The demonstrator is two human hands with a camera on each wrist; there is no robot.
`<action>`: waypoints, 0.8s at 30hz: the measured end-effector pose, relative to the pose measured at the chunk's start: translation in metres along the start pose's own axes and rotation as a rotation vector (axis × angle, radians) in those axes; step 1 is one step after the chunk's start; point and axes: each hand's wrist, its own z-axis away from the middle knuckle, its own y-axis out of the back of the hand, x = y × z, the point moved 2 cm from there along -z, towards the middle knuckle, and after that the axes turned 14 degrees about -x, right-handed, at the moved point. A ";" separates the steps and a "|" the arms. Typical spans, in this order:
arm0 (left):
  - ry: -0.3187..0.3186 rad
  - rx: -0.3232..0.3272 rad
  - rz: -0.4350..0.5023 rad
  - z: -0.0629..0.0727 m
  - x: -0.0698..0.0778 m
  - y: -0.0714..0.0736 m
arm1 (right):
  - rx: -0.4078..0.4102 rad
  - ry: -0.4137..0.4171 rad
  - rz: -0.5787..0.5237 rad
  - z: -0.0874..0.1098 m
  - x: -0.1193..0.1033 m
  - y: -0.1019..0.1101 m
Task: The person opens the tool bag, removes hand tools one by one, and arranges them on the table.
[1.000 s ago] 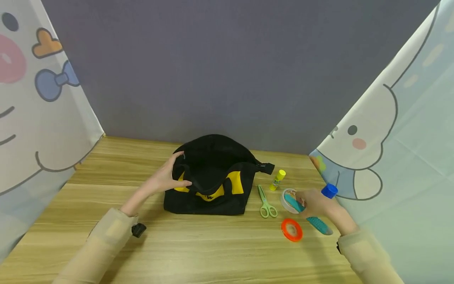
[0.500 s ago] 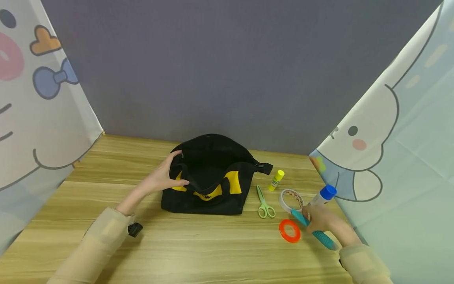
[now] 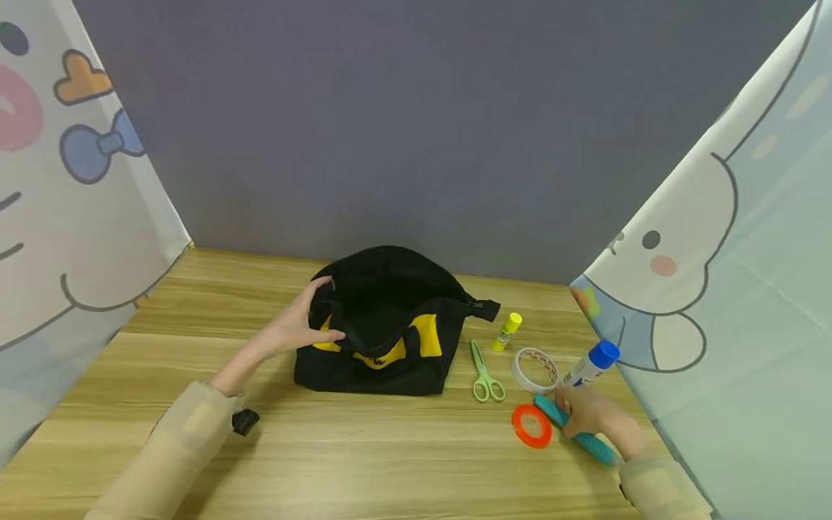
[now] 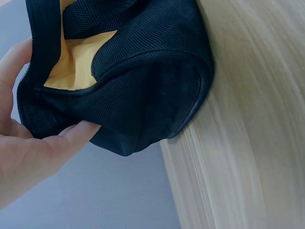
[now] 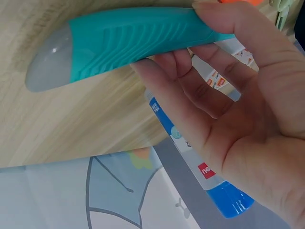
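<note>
A black bag (image 3: 377,375) with yellow panels stands on the table, its zippered mouth gaping. My left hand (image 3: 299,325) holds the left end of that mouth, thumb on the near rim and fingers toward the far rim. The left wrist view shows the thumb (image 4: 71,138) against the dark cloth. At the right, my right hand (image 3: 588,412) pinches a teal ridged handle (image 5: 133,40) with a grey end, shaped like a utility knife. It lies low over the table. Beside this hand stands a clear glue bottle (image 3: 583,372) with a blue cap.
Between the bag and my right hand lie green scissors (image 3: 482,372), a yellow glue stick (image 3: 507,332), a roll of white tape (image 3: 516,368) and a red-orange tape roll (image 3: 520,432). A grey wall (image 3: 416,144) rises behind the wooden table (image 3: 364,462); printed cloths flank both sides.
My right hand has drawn the teal handle nearer and slightly right, off the white tape roll, which now shows whole. More of the glue bottle shows too. My left hand stays at the bag.
</note>
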 end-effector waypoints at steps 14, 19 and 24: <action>0.010 -0.002 0.014 0.003 0.000 -0.001 | -0.001 0.011 -0.008 -0.009 0.009 -0.009; 0.015 0.003 0.021 0.000 0.001 0.000 | -0.011 -0.011 -0.016 -0.011 0.009 -0.008; 0.013 0.018 0.028 -0.002 0.002 0.002 | -0.015 -0.029 -0.005 -0.012 0.007 -0.005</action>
